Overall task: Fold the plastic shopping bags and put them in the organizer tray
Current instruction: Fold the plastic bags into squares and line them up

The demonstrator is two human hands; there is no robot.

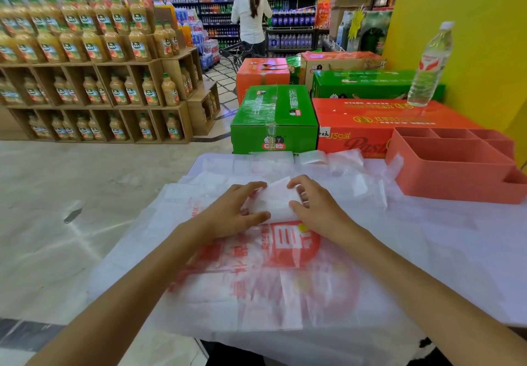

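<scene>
**Bag mid-fold, tray waiting**

Left hand (228,209) fingers (251,186) are curled over the left edge of a small folded bag (275,201), thumb tucked along its near side. Right hand (316,209) fingers (298,183) mirror that on the right edge, curled & pinching. Both hands grip the same packet, prob. to keep the slippery film from springing open while the next crease gets pressed in.

The folded bag lies on top of a flat printed bag (285,251) w/ red logo, spread just near-side of the packet; looks like a stack of unfolded bags serving as work surface & supply, so each can be folded in place. All sit on the white-covered desk (456,237).

Beyond the folded bag, more clear plastic pieces (313,157) lie along the desk's far edge. Far right of the packet stands the pink organizer tray (453,177), compartments showing nothing inside from this angle, well apart but within the right arm's reach for drop-off. Judgement: early in task.
</scene>
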